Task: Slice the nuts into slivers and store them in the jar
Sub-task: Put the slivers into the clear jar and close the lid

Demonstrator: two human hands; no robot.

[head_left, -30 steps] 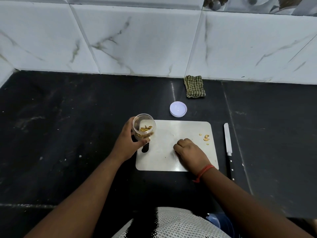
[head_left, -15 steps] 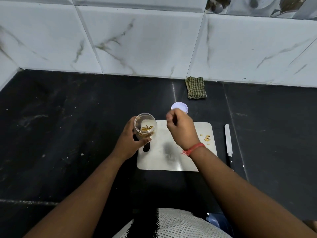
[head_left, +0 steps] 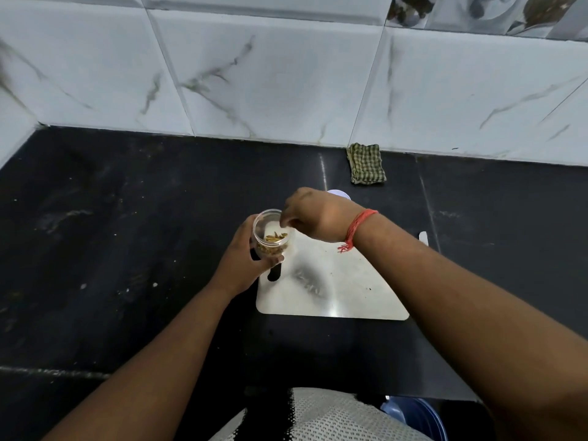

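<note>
My left hand (head_left: 245, 262) grips a small clear jar (head_left: 271, 238) at the left edge of the white cutting board (head_left: 334, 291). The jar stands open and holds yellowish nut slivers (head_left: 275, 239). My right hand (head_left: 318, 218) hovers over the jar's mouth with its fingertips bunched and pointing down into the opening. What the fingertips pinch is too small to make out. My right arm hides the right part of the board.
The jar's white lid (head_left: 340, 194) peeks out behind my right hand. A knife tip (head_left: 423, 237) shows right of the board, beside my forearm. A checked cloth (head_left: 366, 163) lies by the tiled wall. A blue tub (head_left: 420, 418) sits below the black counter's edge.
My right hand lifted from the board, where its fingers were curled, and swung left to sit over the jar's mouth. My left hand kept its hold on the jar.
</note>
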